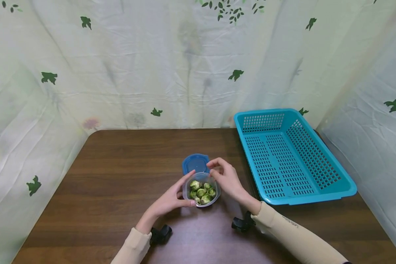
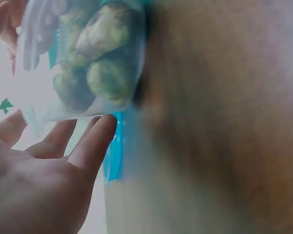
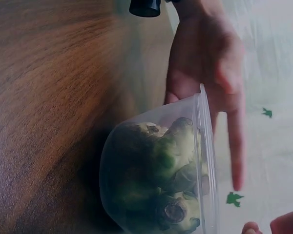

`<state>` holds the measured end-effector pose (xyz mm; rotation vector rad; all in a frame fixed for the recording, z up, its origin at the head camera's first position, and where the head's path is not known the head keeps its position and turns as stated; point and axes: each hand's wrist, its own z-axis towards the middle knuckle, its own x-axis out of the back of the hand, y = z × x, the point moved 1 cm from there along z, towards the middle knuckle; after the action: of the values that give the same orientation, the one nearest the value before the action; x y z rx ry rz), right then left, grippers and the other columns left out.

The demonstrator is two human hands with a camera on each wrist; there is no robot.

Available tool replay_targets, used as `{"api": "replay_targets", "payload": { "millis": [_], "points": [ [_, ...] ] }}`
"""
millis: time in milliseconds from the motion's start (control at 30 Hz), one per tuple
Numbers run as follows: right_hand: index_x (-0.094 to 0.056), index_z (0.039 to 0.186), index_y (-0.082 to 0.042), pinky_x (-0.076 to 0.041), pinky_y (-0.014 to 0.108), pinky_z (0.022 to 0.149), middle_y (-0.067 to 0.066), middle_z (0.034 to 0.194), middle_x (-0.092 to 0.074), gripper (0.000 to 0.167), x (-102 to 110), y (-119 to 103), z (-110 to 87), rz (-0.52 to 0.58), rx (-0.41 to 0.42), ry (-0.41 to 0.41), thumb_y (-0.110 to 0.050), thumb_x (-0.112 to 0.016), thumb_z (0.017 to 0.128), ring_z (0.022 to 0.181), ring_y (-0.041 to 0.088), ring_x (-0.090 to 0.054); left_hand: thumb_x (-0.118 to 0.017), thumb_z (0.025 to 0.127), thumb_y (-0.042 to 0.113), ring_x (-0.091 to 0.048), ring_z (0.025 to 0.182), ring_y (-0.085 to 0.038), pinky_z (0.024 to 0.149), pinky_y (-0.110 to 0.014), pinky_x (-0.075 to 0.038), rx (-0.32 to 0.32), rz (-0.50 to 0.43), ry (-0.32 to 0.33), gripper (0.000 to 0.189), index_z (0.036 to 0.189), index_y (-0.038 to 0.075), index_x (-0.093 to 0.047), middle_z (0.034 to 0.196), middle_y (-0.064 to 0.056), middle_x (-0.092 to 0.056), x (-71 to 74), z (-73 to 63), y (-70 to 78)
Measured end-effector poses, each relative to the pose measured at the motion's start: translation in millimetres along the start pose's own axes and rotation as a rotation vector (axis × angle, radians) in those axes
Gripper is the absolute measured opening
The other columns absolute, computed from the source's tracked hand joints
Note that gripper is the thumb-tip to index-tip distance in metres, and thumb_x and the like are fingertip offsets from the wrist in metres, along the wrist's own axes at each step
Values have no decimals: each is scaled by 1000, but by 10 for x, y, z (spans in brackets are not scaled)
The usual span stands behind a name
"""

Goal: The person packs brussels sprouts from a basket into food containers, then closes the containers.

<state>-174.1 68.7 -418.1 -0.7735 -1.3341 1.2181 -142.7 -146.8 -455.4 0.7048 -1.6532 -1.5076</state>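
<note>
A small clear plastic tub [image 1: 185, 194] stands on the table with several Brussels sprouts [image 1: 201, 192] inside. My left hand [image 1: 172, 198] curves round its left side, thumb at the front and index finger along the rim; in the left wrist view, fingertips [image 2: 105, 127] touch the tub wall. Just behind the tub lies a blue lid [image 1: 195, 163]. Over the tub's right rim hovers my right hand [image 1: 227, 179], its fingers loosely bent and no object visible between them. Only its fingertips [image 3: 289, 223] enter the right wrist view.
A large turquoise perforated basket [image 1: 285, 165] takes up the right side of the brown wooden table [image 1: 118, 176]. Pale curtains [image 1: 125, 66] with green leaf prints hang behind and at both sides. A black wrist camera [image 1: 161, 234] sits at each cuff.
</note>
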Motion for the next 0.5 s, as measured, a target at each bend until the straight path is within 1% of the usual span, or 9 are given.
{"api": "replay_targets", "payload": {
  "millis": [33, 100, 200, 333, 500],
  "points": [
    [-63, 105, -1, -49, 31, 64, 14, 101, -64, 19, -2, 8, 7, -4, 2, 17, 5, -57, 88, 81, 33, -63, -70, 87, 9, -33, 134, -36, 100, -48, -38, -8, -3, 8, 86, 154, 13, -16, 156, -18, -17, 14, 8, 15],
    [-64, 104, -1, -49, 32, 69, 16, 104, -64, 19, -5, 18, 19, -3, -2, 44, 5, -57, 88, 84, 28, -63, -68, 89, 10, -32, 135, -36, 102, -51, -36, -23, -5, 38, 82, 154, 12, -17, 154, -20, -21, 50, 28, 41],
    [-64, 105, -1, -48, 35, 76, 17, 106, -65, 19, -11, 23, 36, -5, -15, 68, 4, -58, 88, 87, 24, -62, -63, 93, 11, -31, 135, -37, 104, -52, -32, -30, -22, 107, 74, 153, 10, -21, 151, -22, -27, 103, 60, 78],
    [-62, 106, 2, -47, 38, 82, 18, 108, -64, 19, -25, 45, 52, 24, -26, 78, 4, -56, 88, 91, 26, -61, -57, 97, 12, -35, 133, -37, 105, -50, -32, -6, -51, 199, 65, 151, 7, -23, 148, -23, -33, 155, 106, 96],
    [-59, 111, 6, -47, 36, 82, 24, 114, -59, 22, -61, 118, 89, 105, -67, 80, 6, -54, 89, 99, 32, -58, -55, 98, 14, -41, 130, -36, 104, -45, -35, 26, -64, 302, 60, 149, 3, -27, 145, -24, -38, 189, 157, 96]
  ]
}}
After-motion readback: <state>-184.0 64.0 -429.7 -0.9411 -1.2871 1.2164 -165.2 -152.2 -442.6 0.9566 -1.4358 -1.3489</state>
